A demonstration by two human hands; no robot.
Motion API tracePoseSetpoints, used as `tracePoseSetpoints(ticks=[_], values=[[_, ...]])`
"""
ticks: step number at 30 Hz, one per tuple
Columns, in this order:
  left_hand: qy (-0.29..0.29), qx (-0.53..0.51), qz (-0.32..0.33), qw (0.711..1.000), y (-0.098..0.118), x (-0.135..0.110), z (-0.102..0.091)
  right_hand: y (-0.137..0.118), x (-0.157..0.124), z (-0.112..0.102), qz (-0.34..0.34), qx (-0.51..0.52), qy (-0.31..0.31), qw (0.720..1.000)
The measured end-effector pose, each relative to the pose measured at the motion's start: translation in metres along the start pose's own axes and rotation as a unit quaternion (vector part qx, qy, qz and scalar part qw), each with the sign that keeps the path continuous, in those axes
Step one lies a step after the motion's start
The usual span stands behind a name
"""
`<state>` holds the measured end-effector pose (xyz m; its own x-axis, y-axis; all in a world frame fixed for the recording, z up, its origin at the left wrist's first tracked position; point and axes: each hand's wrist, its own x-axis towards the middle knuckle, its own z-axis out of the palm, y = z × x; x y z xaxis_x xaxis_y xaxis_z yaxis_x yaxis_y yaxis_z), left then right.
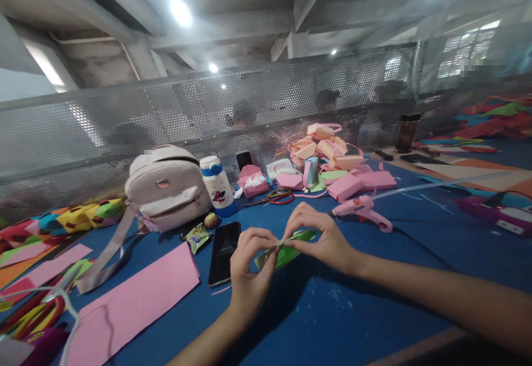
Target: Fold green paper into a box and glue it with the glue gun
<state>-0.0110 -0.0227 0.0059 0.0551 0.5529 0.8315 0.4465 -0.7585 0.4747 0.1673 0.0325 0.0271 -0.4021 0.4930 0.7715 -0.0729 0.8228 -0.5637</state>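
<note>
Both hands meet over the blue table (341,321) on a folded green paper piece (286,250). My left hand (249,274) pinches the paper's upper edge with thumb and fingertips. My right hand (322,238) is closed over the paper's right end, fingers curled on top of it. A black phone (223,252) lies face up just left of my left hand. A large pink paper sheet (133,305) lies further left.
A pink glue gun (361,211) lies behind my right hand. A white backpack (164,188), a bottle (216,184), scissors (276,195) and a heap of pink paper boxes (332,166) stand further back, before a perforated metal screen (257,111). Coloured paper scraps lie at the left.
</note>
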Motion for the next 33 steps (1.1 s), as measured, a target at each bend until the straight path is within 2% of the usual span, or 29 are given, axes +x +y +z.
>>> tracePoseSetpoints(ticks=[10,22,33], values=[[0.000,0.008,0.004,1.000,0.0003,0.0004,0.0021,0.0017,-0.0018,0.0008,0.007,-0.003,-0.002,1.000],[-0.003,0.023,0.007,1.000,0.0008,-0.0017,0.0013,-0.0010,-0.0011,0.0014,-0.028,-0.011,-0.011,0.999],[-0.011,0.039,-0.002,0.999,-0.0028,-0.0019,0.0014,0.0010,-0.0030,0.0028,-0.024,-0.012,-0.009,1.000]])
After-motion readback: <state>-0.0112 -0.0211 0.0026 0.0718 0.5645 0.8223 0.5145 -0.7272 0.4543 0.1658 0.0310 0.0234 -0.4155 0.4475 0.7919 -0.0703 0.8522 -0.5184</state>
